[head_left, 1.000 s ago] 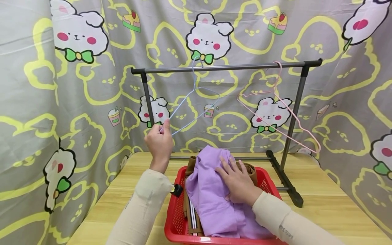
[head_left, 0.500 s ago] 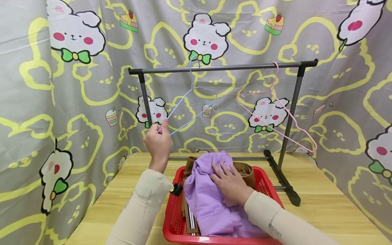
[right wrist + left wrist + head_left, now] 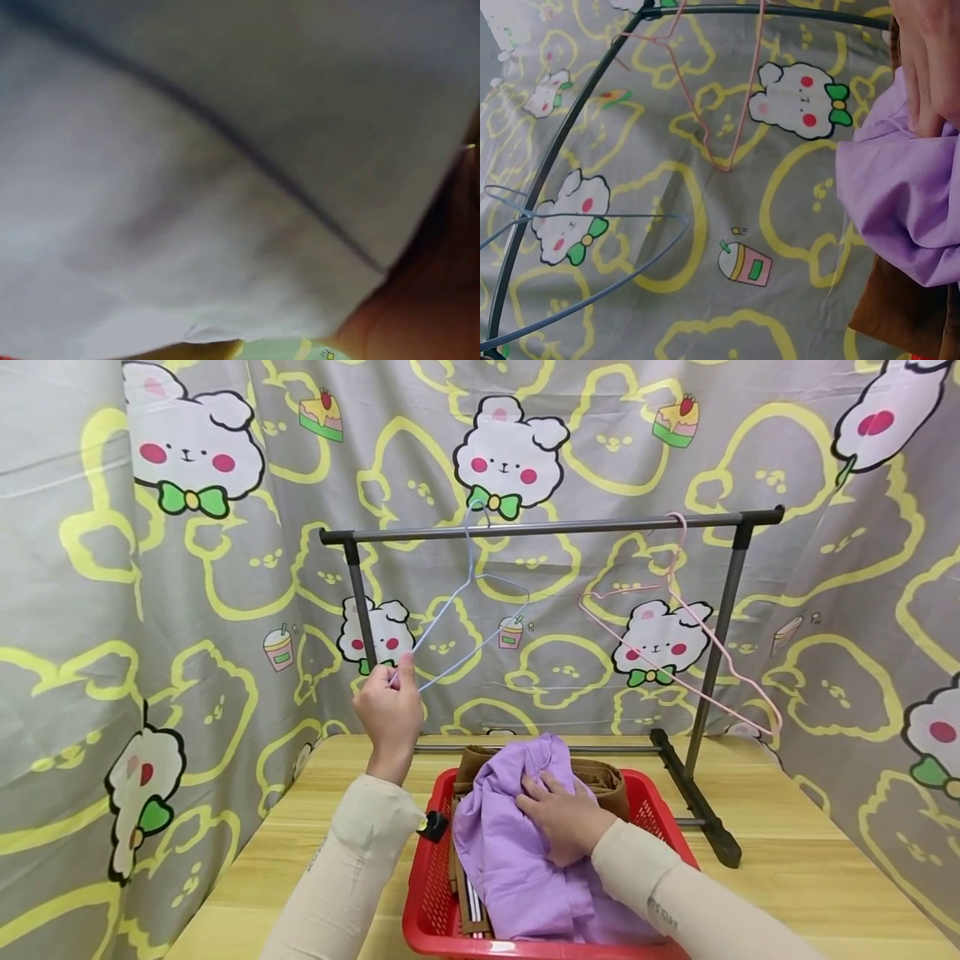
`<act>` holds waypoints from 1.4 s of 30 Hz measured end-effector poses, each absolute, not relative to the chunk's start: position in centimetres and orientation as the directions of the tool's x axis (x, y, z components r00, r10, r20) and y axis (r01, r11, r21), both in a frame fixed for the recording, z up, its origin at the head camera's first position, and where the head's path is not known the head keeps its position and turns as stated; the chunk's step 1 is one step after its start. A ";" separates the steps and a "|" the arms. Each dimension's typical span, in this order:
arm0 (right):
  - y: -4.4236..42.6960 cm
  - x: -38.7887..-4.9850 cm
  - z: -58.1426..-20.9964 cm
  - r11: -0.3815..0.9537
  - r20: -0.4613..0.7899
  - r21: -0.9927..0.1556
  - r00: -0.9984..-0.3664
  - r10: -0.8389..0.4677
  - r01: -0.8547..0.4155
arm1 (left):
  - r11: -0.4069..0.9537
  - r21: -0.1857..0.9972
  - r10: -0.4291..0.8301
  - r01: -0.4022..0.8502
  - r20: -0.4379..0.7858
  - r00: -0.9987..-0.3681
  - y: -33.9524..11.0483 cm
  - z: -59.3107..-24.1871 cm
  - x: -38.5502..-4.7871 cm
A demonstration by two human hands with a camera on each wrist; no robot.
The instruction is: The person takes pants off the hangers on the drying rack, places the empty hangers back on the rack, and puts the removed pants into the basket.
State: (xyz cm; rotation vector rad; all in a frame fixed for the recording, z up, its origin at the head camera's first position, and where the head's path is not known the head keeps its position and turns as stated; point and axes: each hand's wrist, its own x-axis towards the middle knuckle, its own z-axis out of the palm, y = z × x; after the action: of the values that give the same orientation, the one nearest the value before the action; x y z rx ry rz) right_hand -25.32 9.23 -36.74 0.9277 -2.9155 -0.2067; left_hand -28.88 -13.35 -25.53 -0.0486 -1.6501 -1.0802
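Note:
In the head view my left hand (image 3: 390,706) grips the lower left corner of a blue wire hanger (image 3: 450,602), thumb up along the wire. The hanger's hook sits over the rack's top bar. A folded purple garment (image 3: 502,868) lies on top of the clothes in the red basket (image 3: 420,893). My right hand (image 3: 566,818) holds the upper part of this garment, fingers bent into the cloth; the thumb is hidden. The left wrist view shows the right hand's fingers (image 3: 934,82) over the bunched purple cloth (image 3: 907,180). Blurred pale cloth (image 3: 187,187) fills most of the right wrist view.
A metal clothes rack (image 3: 585,525) stands on the wooden table (image 3: 795,877) behind the basket. A pink hanger (image 3: 697,618) hangs at its right. Brown clothing (image 3: 600,777) and a striped band (image 3: 474,906) lie under the purple garment. A patterned curtain (image 3: 825,635) surrounds the table.
The right hand has shifted slightly left on the purple garment, and its spread fingers have bent into the cloth. The garment's top has sunk a little. The left hand stays on the hanger.

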 end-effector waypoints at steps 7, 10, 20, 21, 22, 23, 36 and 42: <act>8.9 -25.9 -36.7 0.803 0.003 0.151 -0.812 -0.583 -0.576 | 0.582 0.604 -0.464 0.544 0.797 -0.387 -13.0 -25.5 -29.1; 8.8 -26.0 -36.7 0.798 -0.001 0.163 -0.809 -0.588 -0.580 | 0.589 0.605 -0.467 0.536 0.796 -0.385 -12.9 -25.5 -29.2; 8.3 -25.8 -36.0 0.756 0.049 0.247 -0.772 -0.634 -0.606 | 0.594 0.602 -0.470 0.534 0.798 -0.377 -12.9 -25.9 -29.3; 8.3 -25.8 -36.0 0.755 0.044 0.251 -0.772 -0.634 -0.605 | 0.590 0.600 -0.471 0.540 0.799 -0.373 -12.9 -26.0 -29.3; 8.4 -25.8 -35.9 0.756 0.039 0.252 -0.774 -0.632 -0.604 | 0.588 0.599 -0.474 0.544 0.800 -0.368 -12.9 -26.0 -29.3; 8.4 -25.8 -36.0 0.758 0.036 0.247 -0.776 -0.630 -0.604 | 0.584 0.595 -0.473 0.553 0.803 -0.363 -12.9 -26.1 -29.3; 8.6 -26.5 -36.1 0.791 -0.111 0.113 -0.798 -0.592 -0.602 | 0.584 0.573 -0.482 0.575 0.815 -0.322 -12.9 -26.4 -29.4; 8.7 -26.7 -36.0 0.798 -0.154 0.051 -0.794 -0.588 -0.601 | 0.573 0.600 -0.489 0.558 0.797 -0.355 -12.8 -26.2 -29.5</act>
State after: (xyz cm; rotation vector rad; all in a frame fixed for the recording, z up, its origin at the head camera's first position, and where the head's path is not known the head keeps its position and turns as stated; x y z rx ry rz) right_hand -26.67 8.67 -35.98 1.0307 -3.1013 -0.1593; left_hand -29.46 -12.78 -26.19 -0.0596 -1.6024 -1.0840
